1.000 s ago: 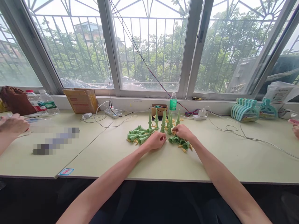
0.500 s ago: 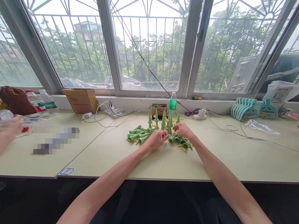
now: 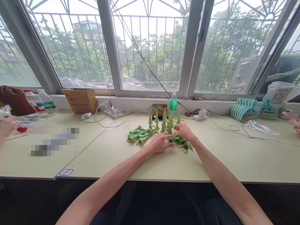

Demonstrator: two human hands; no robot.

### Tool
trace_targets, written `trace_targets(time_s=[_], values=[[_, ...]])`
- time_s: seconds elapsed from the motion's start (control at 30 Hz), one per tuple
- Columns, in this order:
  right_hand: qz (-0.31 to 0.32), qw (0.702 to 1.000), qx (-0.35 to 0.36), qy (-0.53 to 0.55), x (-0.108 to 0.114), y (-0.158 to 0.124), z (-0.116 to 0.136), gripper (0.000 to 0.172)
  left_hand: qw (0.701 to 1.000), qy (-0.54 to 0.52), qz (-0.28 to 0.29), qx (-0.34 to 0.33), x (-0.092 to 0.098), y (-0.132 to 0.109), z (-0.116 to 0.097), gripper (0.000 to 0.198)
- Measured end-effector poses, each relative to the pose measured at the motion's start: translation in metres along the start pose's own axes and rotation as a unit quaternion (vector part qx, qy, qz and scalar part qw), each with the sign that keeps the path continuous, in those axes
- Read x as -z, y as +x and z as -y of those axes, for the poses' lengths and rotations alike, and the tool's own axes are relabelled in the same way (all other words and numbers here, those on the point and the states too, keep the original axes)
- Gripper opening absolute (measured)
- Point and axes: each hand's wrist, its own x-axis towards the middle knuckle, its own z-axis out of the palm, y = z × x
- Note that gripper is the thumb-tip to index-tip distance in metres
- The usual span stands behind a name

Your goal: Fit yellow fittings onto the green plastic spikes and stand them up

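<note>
Green plastic cones lie in a heap (image 3: 138, 137) on the pale table (image 3: 164, 162), and a few more stand upright (image 3: 164, 120) behind it. Another cluster of green cones (image 3: 181, 142) lies to the right among small yellow pieces (image 3: 185, 150). My left hand (image 3: 159, 143) is open, its fingers stretched toward the right cluster. My right hand (image 3: 185, 130) hovers over that cluster with fingers curled in a pinch on something I cannot make out.
A green bottle (image 3: 173, 102), a small box (image 3: 159, 110), a power strip (image 3: 112, 113) and loose cables run along the window sill. A cardboard box (image 3: 81, 100) and water bottles (image 3: 44, 101) stand at the left. Other people's hands show at both edges. Teal packaged items (image 3: 248, 109) stand at the right.
My left hand has opened and slid right toward the right cluster of cones. My right hand has stayed over that cluster.
</note>
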Motion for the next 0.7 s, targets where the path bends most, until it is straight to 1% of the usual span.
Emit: trace_targets(time_s=[0.13, 0.3, 0.43, 0.7], values=[[0.009, 1.0, 0.004, 0.01, -0.0022, 0.0006, -0.0005, 0.033, 1.0, 0.005, 0.011, -0.003, -0.0003, 0.0, 0.0016, 0.042], [0.016, 0.999, 0.007, 0.051, -0.0007, 0.0002, 0.0019, 0.032, 1.0, -0.019, -0.004, -0.007, 0.0002, 0.0007, 0.0035, 0.035], [0.018, 0.996, -0.005, 0.082, 0.0002, -0.0008, 0.0032, 0.03, 0.999, -0.031, -0.013, -0.003, 0.0006, 0.0011, 0.0036, 0.029], [0.014, 0.994, -0.031, 0.104, 0.0029, -0.0038, 0.0078, 0.031, 0.999, -0.037, -0.021, 0.008, 0.0015, 0.001, 0.0053, 0.017]])
